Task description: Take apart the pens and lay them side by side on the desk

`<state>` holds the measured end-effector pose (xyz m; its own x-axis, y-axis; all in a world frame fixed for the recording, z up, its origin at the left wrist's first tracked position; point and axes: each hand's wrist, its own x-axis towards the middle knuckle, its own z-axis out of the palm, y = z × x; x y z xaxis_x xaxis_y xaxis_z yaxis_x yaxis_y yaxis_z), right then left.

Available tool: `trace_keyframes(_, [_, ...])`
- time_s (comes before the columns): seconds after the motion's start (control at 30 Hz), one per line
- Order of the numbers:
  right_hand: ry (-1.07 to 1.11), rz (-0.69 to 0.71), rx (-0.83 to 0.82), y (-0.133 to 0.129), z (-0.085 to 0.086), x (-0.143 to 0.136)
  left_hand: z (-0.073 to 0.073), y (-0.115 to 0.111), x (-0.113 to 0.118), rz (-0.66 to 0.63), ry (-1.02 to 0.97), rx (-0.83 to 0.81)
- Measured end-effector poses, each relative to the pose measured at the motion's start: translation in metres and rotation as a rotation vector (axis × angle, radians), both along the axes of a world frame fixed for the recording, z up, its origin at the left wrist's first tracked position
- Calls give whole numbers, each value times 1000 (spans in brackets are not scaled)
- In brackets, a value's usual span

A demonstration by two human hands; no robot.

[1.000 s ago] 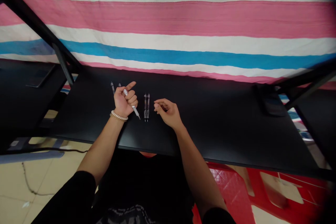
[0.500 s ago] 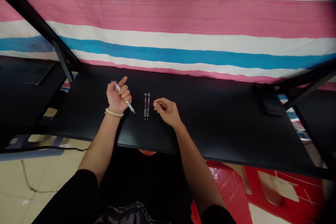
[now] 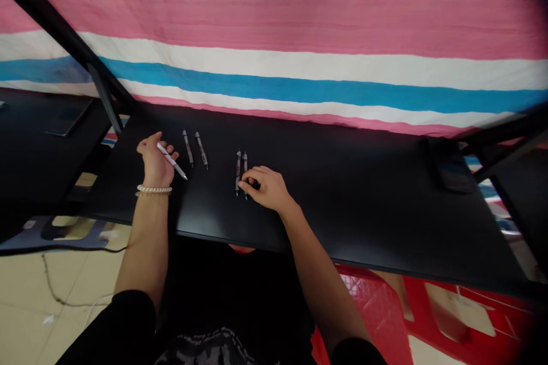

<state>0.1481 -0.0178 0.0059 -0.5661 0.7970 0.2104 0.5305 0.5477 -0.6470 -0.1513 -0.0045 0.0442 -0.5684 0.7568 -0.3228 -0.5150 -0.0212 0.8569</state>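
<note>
A white pen (image 3: 172,161) lies slantwise across my left hand (image 3: 156,161), gripped with its tip pointing down to the right. Just right of that hand, two dark pens, one (image 3: 188,148) and another (image 3: 201,150), rest apart on the black table (image 3: 351,194). Nearer the middle are two more dark pens side by side. The left one (image 3: 238,168) lies free, close to my thumb. Over the right one (image 3: 245,162) my right hand (image 3: 263,185) is closed, thumb and forefinger pinching around its lower part, which is partly hidden.
A dark flat object (image 3: 449,165) lies at the table's right end. On the neighbouring table to the left is a dark tablet-like thing (image 3: 68,118). A striped cloth (image 3: 299,25) hangs behind the table, between black slanted posts. A red stool (image 3: 377,302) stands below.
My left hand has moved left with the white pen, and two dark pens now show on the table beside it. My right hand has moved left onto the right middle pen.
</note>
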Motion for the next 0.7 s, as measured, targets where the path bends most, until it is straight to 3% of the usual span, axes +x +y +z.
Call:
trace_keyframes(0.07, [-27, -8, 24, 0, -2, -1, -7, 6, -2, 118, 156, -59])
trace_keyframes(0.13, [-33, -29, 33, 0, -4, -2, -11, 13, 0, 148, 253, -103])
trace_keyframes(0.3, [49, -88, -2, 3, -6, 0, -17, 15, 8, -40, 402, -137])
trace_keyframes(0.5, [149, -203, -11, 7, -11, 0, -28, -4, 16, -101, 620, -205])
trace_keyframes(0.7, [386, -360, -235, 12, -20, 2, -32, -12, 26, -157, 649, -174])
